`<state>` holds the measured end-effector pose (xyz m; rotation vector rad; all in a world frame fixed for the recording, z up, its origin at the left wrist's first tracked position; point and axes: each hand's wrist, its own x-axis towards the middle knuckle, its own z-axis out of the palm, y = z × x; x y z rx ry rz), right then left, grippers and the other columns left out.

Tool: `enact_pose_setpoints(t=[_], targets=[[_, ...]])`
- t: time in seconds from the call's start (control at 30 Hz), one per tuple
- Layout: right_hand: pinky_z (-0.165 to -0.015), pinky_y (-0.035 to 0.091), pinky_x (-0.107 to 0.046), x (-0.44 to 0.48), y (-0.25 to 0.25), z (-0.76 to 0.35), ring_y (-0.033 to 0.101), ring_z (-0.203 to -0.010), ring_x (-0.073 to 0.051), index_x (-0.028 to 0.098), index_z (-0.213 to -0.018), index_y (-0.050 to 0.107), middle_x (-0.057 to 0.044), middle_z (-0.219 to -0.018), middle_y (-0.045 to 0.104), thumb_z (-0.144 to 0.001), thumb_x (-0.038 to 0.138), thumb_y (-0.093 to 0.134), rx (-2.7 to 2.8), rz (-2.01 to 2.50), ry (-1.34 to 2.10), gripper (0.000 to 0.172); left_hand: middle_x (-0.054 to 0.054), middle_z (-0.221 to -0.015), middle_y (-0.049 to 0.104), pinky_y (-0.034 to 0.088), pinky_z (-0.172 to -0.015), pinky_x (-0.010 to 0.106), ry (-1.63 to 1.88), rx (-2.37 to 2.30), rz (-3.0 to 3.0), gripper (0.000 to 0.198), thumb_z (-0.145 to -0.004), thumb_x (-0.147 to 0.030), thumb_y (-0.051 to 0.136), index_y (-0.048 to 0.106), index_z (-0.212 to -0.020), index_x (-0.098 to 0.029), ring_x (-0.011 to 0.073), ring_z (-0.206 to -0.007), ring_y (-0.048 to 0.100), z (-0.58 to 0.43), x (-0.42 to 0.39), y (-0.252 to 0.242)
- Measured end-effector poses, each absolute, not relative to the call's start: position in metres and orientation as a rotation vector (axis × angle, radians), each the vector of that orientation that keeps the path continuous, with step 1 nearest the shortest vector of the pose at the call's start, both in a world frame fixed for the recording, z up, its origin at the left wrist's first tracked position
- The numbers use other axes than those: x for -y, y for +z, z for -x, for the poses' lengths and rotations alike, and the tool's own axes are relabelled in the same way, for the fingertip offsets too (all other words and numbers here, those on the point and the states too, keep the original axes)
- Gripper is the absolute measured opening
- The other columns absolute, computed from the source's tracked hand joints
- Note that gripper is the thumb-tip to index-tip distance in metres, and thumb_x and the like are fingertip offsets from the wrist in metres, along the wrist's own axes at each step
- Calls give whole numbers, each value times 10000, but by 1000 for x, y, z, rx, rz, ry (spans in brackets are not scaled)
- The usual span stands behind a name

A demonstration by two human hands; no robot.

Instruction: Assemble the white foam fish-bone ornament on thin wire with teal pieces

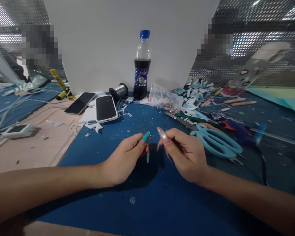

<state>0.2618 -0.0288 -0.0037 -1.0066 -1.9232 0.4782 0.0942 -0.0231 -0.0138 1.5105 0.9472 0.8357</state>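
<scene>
My left hand hovers over the blue mat, thumb pressed against curled fingers. Its long thumbnail is teal. A tiny gold-coloured speck shows by that thumb tip; whether the fingers hold it I cannot make out. My right hand faces it a short gap away, also closed in a pinch, with a long pearly thumbnail. What lies between its fingers, if anything, is hidden. Light blue-handled scissors rest just right of my right hand, blades pointing to the back left.
A Pepsi bottle stands upright at the back beside a clear plastic bag and a wire spool. Two phones lie back left, near a white charger. Scraps and a dark blue glue gun crowd the right.
</scene>
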Motion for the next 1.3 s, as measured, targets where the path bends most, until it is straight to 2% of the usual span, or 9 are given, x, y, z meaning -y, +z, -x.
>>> enact_pose_setpoints(t=[0.23,0.47,0.7,0.77,0.83,0.9,1.1,1.2,1.3], targets=[[-419,314,-209,29,-5,-262,398,-392,-63,187,-663,521,51,-452,440,-903,240,442,1920,1037,476,259,-23,-654,413,377,-543,221,829,-984,-1650,256,-914,-312,335,425,-710,-186,94,-586,386,-89,21,-16],[-367,308,-202,20,-8,-261,369,-326,-56,182,-623,502,68,-399,388,-899,353,477,1603,1120,782,325,-46,-563,359,280,-489,245,868,-1185,-2423,251,-908,-216,314,324,-658,-196,94,-495,325,-74,-3,-9],[-335,277,-192,12,-10,-261,345,-306,-43,180,-616,490,76,-414,400,-875,324,523,1377,1103,979,298,47,-686,580,391,-573,285,307,-963,-2926,236,-897,-207,317,510,-772,-155,156,-605,515,-82,-5,-13],[-382,353,-202,9,-9,-262,404,-331,-53,180,-618,506,65,-431,445,-877,303,521,1382,1081,954,287,53,-691,585,399,-576,288,270,-1003,-2914,252,-898,-213,309,527,-788,-150,162,-613,530,-82,-4,-13],[-506,454,-234,5,-6,-265,507,-414,-77,176,-615,542,38,-478,520,-870,290,532,1444,1043,911,279,52,-693,586,400,-575,288,258,-1001,-2901,261,-900,-215,301,529,-793,-149,164,-619,536,-81,-5,-13],[-627,495,-272,-2,-3,-269,580,-513,-105,171,-614,588,5,-546,590,-857,286,550,1514,1014,887,271,49,-694,584,398,-573,285,271,-968,-2897,260,-903,-217,296,523,-798,-146,163,-620,535,-80,-6,-14],[-684,515,-315,-19,-5,-279,640,-588,-141,180,-649,670,-24,-640,672,-832,276,572,1499,991,1090,228,30,-661,545,367,-528,266,305,-978,-2855,254,-907,-208,286,483,-757,-150,140,-565,494,-79,-8,-15],[-773,507,-334,-21,-9,-280,650,-594,-137,177,-648,680,-29,-652,685,-826,258,569,1465,1000,1179,225,24,-651,529,363,-532,272,310,-963,-2843,256,-907,-212,284,470,-739,-157,141,-561,478,-80,-8,-14],[-790,506,-342,-21,-11,-279,650,-595,-137,175,-629,673,-32,-660,687,-807,259,582,1406,1020,1241,216,17,-645,510,358,-534,272,302,-973,-2806,248,-903,-204,272,455,-740,-163,139,-557,462,-80,-7,-13]])
